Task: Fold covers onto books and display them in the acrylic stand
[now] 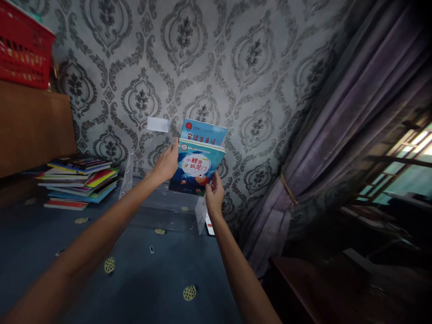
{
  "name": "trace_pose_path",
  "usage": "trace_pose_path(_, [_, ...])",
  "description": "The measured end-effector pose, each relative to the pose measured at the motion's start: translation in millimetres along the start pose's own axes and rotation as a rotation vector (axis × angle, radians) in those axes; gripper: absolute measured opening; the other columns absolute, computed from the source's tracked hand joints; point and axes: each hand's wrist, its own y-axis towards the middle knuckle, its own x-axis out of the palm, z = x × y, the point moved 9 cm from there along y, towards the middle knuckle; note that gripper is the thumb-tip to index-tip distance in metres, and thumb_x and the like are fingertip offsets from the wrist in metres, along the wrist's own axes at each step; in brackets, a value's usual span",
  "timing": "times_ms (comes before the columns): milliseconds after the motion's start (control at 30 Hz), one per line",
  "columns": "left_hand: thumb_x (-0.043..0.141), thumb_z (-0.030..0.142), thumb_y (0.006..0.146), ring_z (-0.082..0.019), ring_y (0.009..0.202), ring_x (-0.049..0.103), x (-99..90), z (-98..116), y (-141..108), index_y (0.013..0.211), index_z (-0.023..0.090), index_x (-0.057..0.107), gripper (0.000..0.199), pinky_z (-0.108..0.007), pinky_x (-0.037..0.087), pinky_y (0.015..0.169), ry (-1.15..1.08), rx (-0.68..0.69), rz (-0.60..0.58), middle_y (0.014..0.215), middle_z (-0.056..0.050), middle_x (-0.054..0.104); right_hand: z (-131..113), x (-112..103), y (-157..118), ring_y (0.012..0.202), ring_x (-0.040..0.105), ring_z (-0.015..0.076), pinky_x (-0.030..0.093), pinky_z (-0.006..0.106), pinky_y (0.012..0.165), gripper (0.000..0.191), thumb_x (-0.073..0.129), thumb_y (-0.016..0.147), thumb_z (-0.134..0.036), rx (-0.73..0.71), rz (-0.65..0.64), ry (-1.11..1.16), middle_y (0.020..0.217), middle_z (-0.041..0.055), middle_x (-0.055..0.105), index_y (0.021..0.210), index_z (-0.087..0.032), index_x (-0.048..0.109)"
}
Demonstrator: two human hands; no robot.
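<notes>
a wall [253, 49] papered in grey with dark, ornate medallions filled most of the background. below it spread a bench [145, 288] under a dark blue cover. a purplish curtain [330, 121] hung on the right, gathered in by a tie [289, 189], and past it a window [398, 157] let in pale light. on the left stood a brown wooden cabinet [33, 126] with a red basket [23, 49] on top, its sides pierced with slots.

a clear rack [162, 211] stood on the bench near the wall, its see-through side panels rising at either end. well to its left was an uneven stack of books [81, 180], mixed in colour, with edges poking out at different angles.

the front book [194, 180] was held up over the rack, tilted, its blue cover facing the camera. behind it a light-blue book [204, 130] rose above its top edge — whether that one was gripped too, i could not tell.

both hands were partly closed on the front book: the left hand [168, 162] at its upper left edge, the right hand [215, 196] at its lower right edge, thumb towards the cover. beside the rack's right end, partly hidden by the right arm, was a phone-like object [209, 226] with a lit face. smaller still — a white slip [158, 124] on the wall, left of the books.
</notes>
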Motion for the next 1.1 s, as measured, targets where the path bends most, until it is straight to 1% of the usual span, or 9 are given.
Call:
trace_pose_path(167, [0.043, 0.01, 0.094, -0.034, 0.135, 0.054, -9.9, -8.8, -21.9, 0.154, 0.004, 0.029, 0.062, -0.052, 0.043, 0.114, -0.058, -0.021, 0.019, 0.147, -0.028, 0.052, -7.1, -11.7, -16.8, 0.135, 0.056, 0.0291, 0.043, 0.051, 0.114, 0.063, 0.055, 0.082, -0.03, 0.062, 0.003, 0.029, 0.148, 0.0204, 0.056, 0.143, -0.012, 0.052])
trace_pose_path(233, [0.041, 0.015, 0.097, -0.031, 0.129, 0.059, -14.6, -12.6, -52.8, 0.152, 0.005, 0.033, 0.057, -0.05, 0.046, 0.111, -0.081, -0.003, 0.052, 0.142, -0.026, 0.056, -15.0, -23.0, -37.2, 0.124, 0.061, 0.0283, 0.048, 0.047, 0.106, 0.052, 0.056, 0.087, -0.037, 0.08, 0.049, -0.021, 0.137, 0.0188, 0.063, 0.133, -0.014, 0.058])
trace_pose_path(300, [0.037, 0.02, 0.101, -0.026, 0.121, 0.063, -13.0, -15.0, -97.5, 0.147, 0.011, 0.042, 0.047, -0.046, 0.05, 0.108, -0.112, 0.034, 0.065, 0.131, -0.019, 0.064, -24.2, -29.3, -66.6, 0.102, 0.066, 0.024, 0.053, 0.038, 0.09, 0.035, 0.056, 0.091, -0.043, 0.073, 0.054, -0.095, 0.111, 0.0119, 0.071, 0.111, -0.016, 0.065])
trace_pose_path(400, [0.036, 0.022, 0.103, -0.023, 0.114, 0.066, 18.5, -17.4, -176.7, 0.138, 0.018, 0.051, 0.039, -0.041, 0.054, 0.101, -0.112, 0.088, -0.138, 0.121, -0.013, 0.068, -28.8, -7.1, -122.6, 0.066, 0.053, 0.0153, 0.043, 0.026, 0.062, 0.034, 0.051, 0.097, -0.045, 0.067, -0.206, -0.197, 0.068, -0.0011, 0.056, 0.072, -0.021, 0.055])
trace_pose_path(500, [0.037, 0.017, 0.1, -0.024, 0.12, 0.064, 56.8, -20.4, -248.0, 0.14, 0.019, 0.05, 0.042, -0.042, 0.055, 0.102, -0.085, 0.121, -0.398, 0.126, -0.013, 0.067, -31.0, 28.3, -181.8, 0.055, 0.041, 0.012, 0.031, 0.025, 0.054, 0.041, 0.044, 0.098, -0.037, -0.001, -0.528, -0.231, 0.058, -0.0041, 0.042, 0.06, -0.022, 0.037])
trace_pose_path(567, [0.04, 0.014, 0.098, -0.024, 0.125, 0.061, 72.1, -25.8, -277.1, 0.14, 0.021, 0.05, 0.044, -0.042, 0.053, 0.104, -0.06, 0.083, -0.515, 0.131, -0.012, 0.066, -31.1, 48.2, -213.0, 0.052, 0.039, 0.0112, 0.028, 0.026, 0.053, 0.039, 0.045, 0.094, -0.03, -0.034, -0.704, -0.228, 0.054, -0.0045, 0.04, 0.058, -0.022, 0.033])
trace_pose_path(700, [0.046, 0.01, 0.093, -0.023, 0.118, 0.064, 81.4, -23.4, -294.3, 0.133, 0.022, 0.054, 0.043, -0.041, 0.053, 0.103, -0.02, 0.081, -0.672, 0.125, -0.009, 0.068, -31.6, 64.2, -236.5, 0.049, 0.037, 0.0103, 0.026, 0.025, 0.052, 0.033, 0.048, 0.081, -0.019, -0.042, -0.827, -0.195, 0.051, -0.0048, 0.039, 0.055, -0.023, 0.027])
trace_pose_path(833, [0.047, 0.007, 0.092, -0.025, 0.119, 0.063, 78.2, -16.3, -290.4, 0.127, 0.019, 0.057, 0.039, -0.043, 0.049, 0.106, 0.03, 0.13, -0.71, 0.122, -0.01, 0.068, -34.6, 64.5, -234.2, 0.049, 0.034, 0.0101, 0.025, 0.025, 0.05, 0.031, 0.044, 0.077, -0.017, -0.023, -0.844, -0.152, 0.051, -0.0049, 0.035, 0.056, -0.024, 0.022])
trace_pose_path(1100, [0.048, 0.006, 0.089, -0.024, 0.113, 0.063, 81.1, -17.8, -295.3, 0.12, 0.021, 0.057, 0.035, -0.04, 0.05, 0.102, 0.022, 0.158, -0.75, 0.116, -0.008, 0.068, -41.5, 64.7, -235.5, 0.051, 0.036, 0.0108, 0.027, 0.026, 0.051, 0.034, 0.047, 0.084, -0.018, -0.034, -0.88, -0.101, 0.052, -0.0044, 0.039, 0.056, -0.023, 0.028])
